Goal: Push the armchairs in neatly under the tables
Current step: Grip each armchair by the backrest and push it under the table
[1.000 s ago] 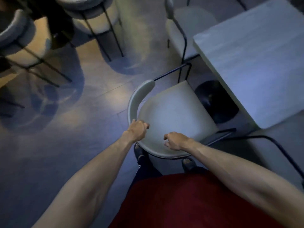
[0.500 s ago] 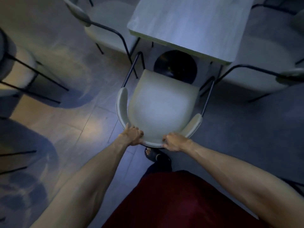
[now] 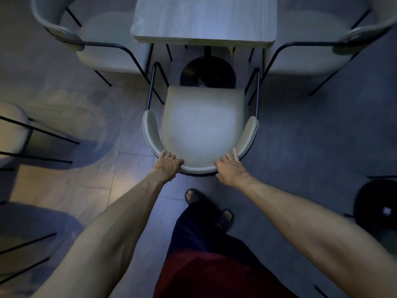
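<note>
Your left hand is gripping the armchair backrest, fingers curled over it; your right hand is pressing open-fingered, facing the table.

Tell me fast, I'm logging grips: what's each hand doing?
Left hand: closed on the armchair backrest.
Right hand: fingers loosely spread, resting on the backrest rim, not gripping.

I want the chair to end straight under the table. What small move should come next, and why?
Probably push the chair straight forward. Both hands, left and right, are on its backrest, it faces the table squarely, and its whole seat is outside the table edge.
</note>
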